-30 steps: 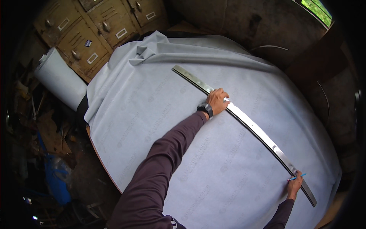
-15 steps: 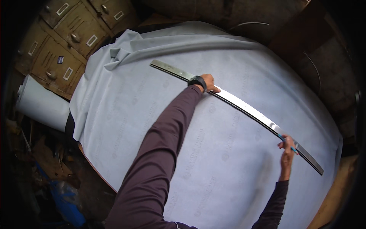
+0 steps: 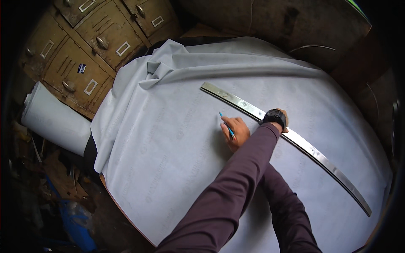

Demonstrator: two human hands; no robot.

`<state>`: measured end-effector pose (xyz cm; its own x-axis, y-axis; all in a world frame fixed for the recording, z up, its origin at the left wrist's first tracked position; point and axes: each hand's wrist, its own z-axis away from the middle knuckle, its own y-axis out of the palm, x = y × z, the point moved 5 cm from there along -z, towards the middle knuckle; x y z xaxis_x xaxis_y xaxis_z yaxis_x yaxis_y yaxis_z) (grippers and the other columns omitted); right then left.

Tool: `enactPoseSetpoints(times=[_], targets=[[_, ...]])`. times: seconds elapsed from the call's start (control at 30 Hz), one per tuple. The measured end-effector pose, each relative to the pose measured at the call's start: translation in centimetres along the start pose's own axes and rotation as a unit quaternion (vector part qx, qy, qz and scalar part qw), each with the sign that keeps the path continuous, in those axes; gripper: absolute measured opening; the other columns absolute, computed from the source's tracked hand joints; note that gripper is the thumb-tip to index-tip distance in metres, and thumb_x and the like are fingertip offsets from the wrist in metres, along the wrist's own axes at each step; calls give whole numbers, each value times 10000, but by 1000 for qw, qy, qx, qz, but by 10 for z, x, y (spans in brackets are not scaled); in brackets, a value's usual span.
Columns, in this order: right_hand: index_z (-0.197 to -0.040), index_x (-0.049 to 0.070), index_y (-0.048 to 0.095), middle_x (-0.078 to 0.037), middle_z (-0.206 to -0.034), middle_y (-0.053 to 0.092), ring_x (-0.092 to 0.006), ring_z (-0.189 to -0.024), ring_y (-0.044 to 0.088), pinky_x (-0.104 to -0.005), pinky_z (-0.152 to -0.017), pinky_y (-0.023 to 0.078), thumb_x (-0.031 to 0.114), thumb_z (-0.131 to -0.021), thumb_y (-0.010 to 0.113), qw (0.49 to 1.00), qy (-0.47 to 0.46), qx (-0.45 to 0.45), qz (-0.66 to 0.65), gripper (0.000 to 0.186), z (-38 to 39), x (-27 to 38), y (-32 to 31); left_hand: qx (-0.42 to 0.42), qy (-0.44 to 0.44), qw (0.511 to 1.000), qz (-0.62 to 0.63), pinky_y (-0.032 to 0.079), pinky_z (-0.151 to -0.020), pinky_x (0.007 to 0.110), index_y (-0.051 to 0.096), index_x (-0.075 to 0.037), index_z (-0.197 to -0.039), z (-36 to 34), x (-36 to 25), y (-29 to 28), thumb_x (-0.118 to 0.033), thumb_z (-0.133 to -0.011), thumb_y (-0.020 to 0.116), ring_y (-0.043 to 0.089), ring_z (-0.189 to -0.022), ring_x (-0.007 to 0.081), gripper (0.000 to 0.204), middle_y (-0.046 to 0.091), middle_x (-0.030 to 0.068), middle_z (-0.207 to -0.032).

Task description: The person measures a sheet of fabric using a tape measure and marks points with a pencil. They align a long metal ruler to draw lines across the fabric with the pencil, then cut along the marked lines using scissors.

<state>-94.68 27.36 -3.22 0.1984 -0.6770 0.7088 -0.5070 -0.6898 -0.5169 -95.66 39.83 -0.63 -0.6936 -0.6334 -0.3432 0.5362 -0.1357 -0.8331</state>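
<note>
A long, shiny metal straightedge (image 3: 325,158) lies slantwise across a pale grey sheet (image 3: 181,168), from upper left to lower right. My left hand (image 3: 285,118), with a black watch at its wrist, rests on the straightedge near its middle. The wrist hides most of that hand's fingers. Beneath my left forearm my right arm crosses over to the left. My right hand (image 3: 237,134) is closed round a slim blue pen (image 3: 230,131), just off the near side of the straightedge. The pen's upper end points toward the far left, and whether it touches the sheet I cannot tell.
Bunched folds of the sheet (image 3: 162,69) lie at the far left. Worn tan metal lockers (image 3: 90,55) stand beyond them. A thick pale roll (image 3: 57,120) sits at the left, above clutter with a blue plastic piece (image 3: 76,223). A thin pale strip (image 3: 314,46) shows at the back.
My right hand has gone from the straightedge's right part to its left, passing under my left arm with the pen. My left hand remains on the straightedge. The whole view has shifted.
</note>
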Motion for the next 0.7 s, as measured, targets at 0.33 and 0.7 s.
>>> enactPoseSetpoints(times=[0.33,0.7], targets=[[-1071,41,667,-113,-961,726,-315,-953,618,-454,-828,469,260,-976,546,989,-31,-7,143,268,-103,-16,84,34,-22,999,-28,548,-965,393,694,-91,-1207,-11,-2,0,-464,-717,857,661,-1134,291,637,673,158,-1231],[-818,19,598,-163,-869,652,-311,-774,601,-420,-693,494,186,-895,612,985,62,-136,82,184,45,-40,-104,101,7,971,-216,516,-941,404,736,-94,-1126,-19,-21,-14,-633,-734,775,676,-1064,309,668,713,143,-1138]])
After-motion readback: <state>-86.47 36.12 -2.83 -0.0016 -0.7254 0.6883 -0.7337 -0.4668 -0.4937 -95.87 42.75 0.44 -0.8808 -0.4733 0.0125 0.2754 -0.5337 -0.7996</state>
